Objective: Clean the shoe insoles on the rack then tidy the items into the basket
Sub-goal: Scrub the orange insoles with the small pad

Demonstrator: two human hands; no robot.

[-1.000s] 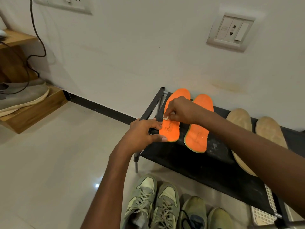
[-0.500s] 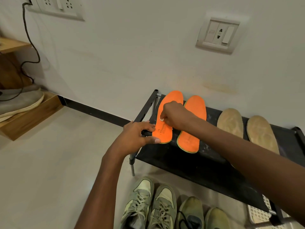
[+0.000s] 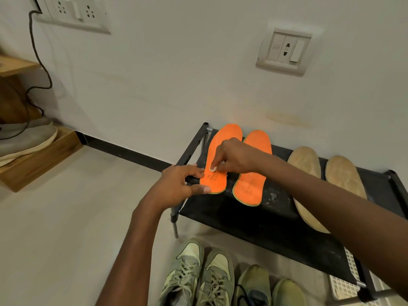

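Both hands [image 3: 181,184] [image 3: 234,159] forward, fingers curled

Black rack [image 3: 260,226], two orange insoles [image 3: 254,180] at its left end, two tan insoles [image 3: 309,173] toward its right end

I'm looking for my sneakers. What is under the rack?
Under the rack, four greenish sneakers stand on the floor, toes poking out toward the camera. A white basket shows at right. The rack top hides whatever lies further back.

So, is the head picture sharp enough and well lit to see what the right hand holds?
Head view: mostly sharp, evenly lit, no glare; the right hand pinches a small white piece on the left orange insole, too tiny to identify; wide-angle bending at edges.
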